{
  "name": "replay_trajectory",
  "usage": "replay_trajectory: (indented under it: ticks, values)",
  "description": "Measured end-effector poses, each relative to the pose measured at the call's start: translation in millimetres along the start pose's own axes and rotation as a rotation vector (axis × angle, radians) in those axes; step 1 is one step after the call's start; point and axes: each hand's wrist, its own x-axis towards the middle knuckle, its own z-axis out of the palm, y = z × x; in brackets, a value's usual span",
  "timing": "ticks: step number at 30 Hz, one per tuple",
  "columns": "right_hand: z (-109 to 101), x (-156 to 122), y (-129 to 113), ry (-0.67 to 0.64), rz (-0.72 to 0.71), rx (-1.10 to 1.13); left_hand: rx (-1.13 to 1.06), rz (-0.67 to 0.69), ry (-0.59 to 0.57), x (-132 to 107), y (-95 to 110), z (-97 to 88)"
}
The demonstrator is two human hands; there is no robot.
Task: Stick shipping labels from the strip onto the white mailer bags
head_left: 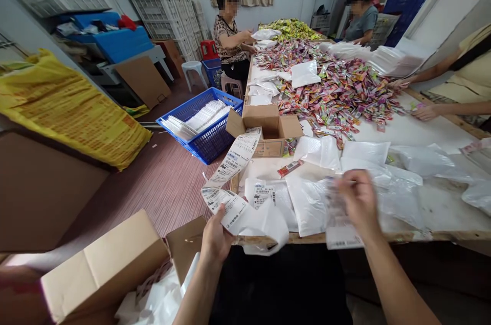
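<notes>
- Cardboard box [103, 263] sits closest, matte brown with its flaps open.
- Left hand [215, 237] is clamped on the papery label strip [235, 159], which curls up off the table [441, 236].
- Right hand [358, 200] is blurry, but looks pinched on a floppy clear bag [339, 225] at the near edge.
- Labelling step, I reckon; next up needs one sticker laid flat on slippery film.

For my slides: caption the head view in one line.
Left hand holds a label strip, right hand a clear bag, at a table of candy packets.
</notes>
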Motion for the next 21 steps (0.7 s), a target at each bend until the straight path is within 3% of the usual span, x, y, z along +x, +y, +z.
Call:
replay_trajectory:
  ticks: [1,4,7,9,11,14,16,21]
  values:
    - [5.5,-1.8,20.7,-0.093,0.013,-0.184,0.029,-0.038,-0.040,-1.3,1.0,-2.6]
    - [25.7,-26.9,61.6,-0.233,-0.019,-0.438,0.114,-0.097,-0.136,-9.6,1.7,-7.9]
    - [32.5,-48.6,70.2,-0.469,-0.135,-0.565,0.164,-0.082,-0.120,-16.3,0.8,-9.6]
    - [29.4,-41.5,72.7,-0.537,-0.079,-0.576,0.185,-0.084,-0.101,-17.8,-1.3,-9.5]
    - [24.8,-14.8,81.9,-0.409,0.088,-0.600,0.201,-0.090,-0.106,-17.8,-4.8,-9.0]
    - [21.1,43.0,107.1,-0.127,0.495,-0.678,0.229,-0.084,-0.098,-18.2,-10.2,-8.2]
    - [22.7,78.1,123.5,-0.031,0.715,-0.685,0.242,-0.086,-0.101,-19.4,-12.0,-7.2]
    - [39.6,125.0,139.0,0.046,0.833,-0.573,0.254,-0.090,-0.152,-24.2,-12.7,-0.7]
